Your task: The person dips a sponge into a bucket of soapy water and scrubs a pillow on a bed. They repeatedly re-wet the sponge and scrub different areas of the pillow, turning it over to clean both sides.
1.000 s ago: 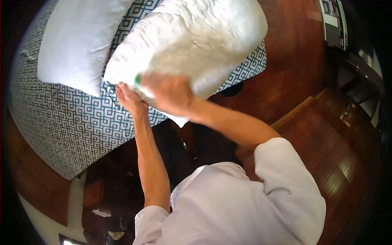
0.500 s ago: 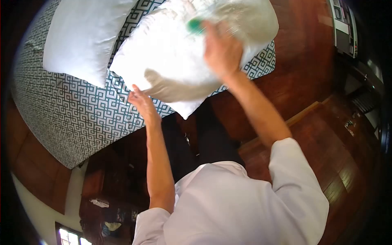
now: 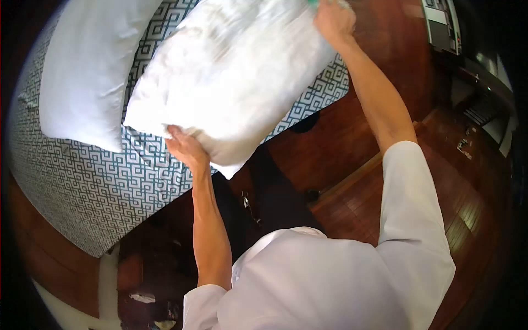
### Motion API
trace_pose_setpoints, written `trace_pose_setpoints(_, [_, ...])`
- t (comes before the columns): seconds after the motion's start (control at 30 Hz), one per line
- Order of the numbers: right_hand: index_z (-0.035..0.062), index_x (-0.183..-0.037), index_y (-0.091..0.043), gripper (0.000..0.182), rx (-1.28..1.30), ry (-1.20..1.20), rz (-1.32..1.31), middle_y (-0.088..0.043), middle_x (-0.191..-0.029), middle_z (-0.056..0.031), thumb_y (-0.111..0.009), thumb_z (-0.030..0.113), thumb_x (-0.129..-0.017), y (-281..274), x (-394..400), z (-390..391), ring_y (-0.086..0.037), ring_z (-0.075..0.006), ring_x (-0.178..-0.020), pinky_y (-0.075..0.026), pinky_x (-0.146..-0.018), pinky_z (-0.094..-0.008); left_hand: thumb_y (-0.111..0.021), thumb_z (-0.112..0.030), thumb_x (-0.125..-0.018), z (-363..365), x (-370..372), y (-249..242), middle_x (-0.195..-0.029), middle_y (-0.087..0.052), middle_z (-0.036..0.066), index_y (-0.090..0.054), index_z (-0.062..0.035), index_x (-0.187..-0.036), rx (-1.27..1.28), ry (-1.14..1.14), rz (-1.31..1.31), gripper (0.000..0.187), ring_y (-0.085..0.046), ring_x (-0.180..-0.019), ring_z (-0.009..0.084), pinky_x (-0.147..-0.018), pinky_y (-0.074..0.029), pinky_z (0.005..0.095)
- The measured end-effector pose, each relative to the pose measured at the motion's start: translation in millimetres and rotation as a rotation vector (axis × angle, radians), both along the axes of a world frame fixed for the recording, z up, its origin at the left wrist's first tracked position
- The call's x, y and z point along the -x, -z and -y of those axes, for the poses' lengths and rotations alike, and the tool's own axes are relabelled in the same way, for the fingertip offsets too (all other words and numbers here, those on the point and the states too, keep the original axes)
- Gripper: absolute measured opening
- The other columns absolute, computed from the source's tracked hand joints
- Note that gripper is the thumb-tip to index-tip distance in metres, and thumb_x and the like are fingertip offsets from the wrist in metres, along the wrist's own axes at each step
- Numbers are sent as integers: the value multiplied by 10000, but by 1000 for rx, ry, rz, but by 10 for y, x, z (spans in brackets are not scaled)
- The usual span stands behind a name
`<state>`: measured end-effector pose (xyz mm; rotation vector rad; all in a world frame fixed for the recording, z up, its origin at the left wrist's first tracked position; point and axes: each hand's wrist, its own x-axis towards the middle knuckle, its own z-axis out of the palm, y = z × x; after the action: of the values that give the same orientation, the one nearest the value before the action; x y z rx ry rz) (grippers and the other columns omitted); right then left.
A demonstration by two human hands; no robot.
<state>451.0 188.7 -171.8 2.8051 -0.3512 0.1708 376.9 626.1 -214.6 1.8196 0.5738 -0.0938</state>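
Observation:
A white pillow [image 3: 220, 82], rumpled on top, lies on a bed with a white, teal and grey geometric-patterned sheet [image 3: 132, 181]. At its near left edge, my left hand [image 3: 188, 149] is closed on the pillow cloth. My right hand [image 3: 335, 21] is over the pillow's far right end, fingers closed around a small green object [image 3: 313, 3]. The top of the frame cuts that object off and the fingers hide most of it, so I cannot tell its kind.
A second white pillow [image 3: 91, 71] lies to the left on the bed. Below the bed's edge is a reddish-brown wooden floor [image 3: 352, 192] with a raised step edge [image 3: 352, 181]. Dark furniture [image 3: 473, 71] stands at the far right.
My right hand has moved right and up in view, from over the pillow's middle to its far right end, with the green object. My left hand stays at the near edge.

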Motion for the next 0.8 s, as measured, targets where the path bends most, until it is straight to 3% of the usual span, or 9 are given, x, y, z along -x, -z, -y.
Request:
trace_pose_setpoints(0.1, [16,-964,-668,181,-120,-121,374,-699,-982,-149,-566,79,-829,-511,-256,-197,-663,-348,-939,-533,-792,-461,-415,-185,-1070,-45,-6,-89,-1133,-607,196,-464,147,-1288,230,-93,-116,400,-602,-928,222,-783,-517,330])
trace_pose_setpoints(0.17, [153,-1205,-614,344,-210,-6,82,-675,-739,-91,-573,166,-864,-491,-81,-1063,-663,-239,-608,-473,-479,-424,-400,-207,-1078,-133,24,-74,-1142,-608,189,-452,129,-1309,121,-22,-165,410,-609,-952,225,-800,-524,339])
trace_pose_setpoints(0.3, [269,-1322,-599,499,-450,-496,83,-720,-951,-75,-601,178,-831,-196,464,-2015,-718,-294,-748,-570,-602,-485,-395,-252,-1088,-25,-107,-243,-1163,-610,201,-473,116,-1306,147,-95,-139,435,-616,-962,254,-827,-522,353])
trace_pose_setpoints(0.47, [176,-1307,-560,477,-127,87,-233,-718,-980,-135,-622,187,-835,393,-164,50,-703,-321,-721,-529,-540,-480,-379,-216,-1093,15,-32,-138,-1130,-626,191,-490,114,-1287,-46,17,-270,399,-619,-988,238,-859,-505,341])
trace_pose_setpoints(0.5, [38,-966,-675,191,-186,85,177,-697,-952,-156,-557,56,-817,525,-293,522,-658,-354,-960,-533,-804,-472,-380,-214,-1093,73,-46,-165,-1126,-630,191,-499,112,-1283,-165,82,-278,396,-621,-992,239,-852,-503,337])
trace_pose_setpoints(0.53, [47,-989,-680,211,-185,166,221,-699,-968,-160,-554,58,-820,247,-410,618,-656,-361,-960,-529,-816,-477,-388,-229,-1092,-39,6,-42,-1084,-632,195,-525,115,-1230,-104,21,-303,395,-600,-946,246,-821,-485,351])
trace_pose_setpoints(0.63, [76,-1040,-693,240,-203,-18,502,-704,-1023,-171,-553,89,-846,-241,-537,212,-650,-383,-960,-508,-851,-505,-390,-273,-1089,-7,-22,-82,-1060,-623,230,-511,143,-1222,-117,24,-59,453,-557,-880,270,-832,-467,376])
trace_pose_setpoints(0.7, [184,-1288,-581,486,-250,40,233,-714,-933,-146,-654,152,-808,-202,-220,-433,-698,-322,-712,-523,-533,-488,-386,-283,-1091,98,-94,-275,-1100,-623,237,-495,145,-1271,-195,0,-291,477,-587,-933,279,-865,-476,373])
trace_pose_setpoints(0.8, [198,-1246,-616,454,-327,52,-61,-714,-942,-146,-674,169,-797,-201,-171,-718,-702,-341,-786,-545,-612,-512,-402,-284,-1090,98,-121,-170,-952,-605,160,-543,109,-1101,-43,-97,-212,418,-563,-808,227,-738,-505,350])
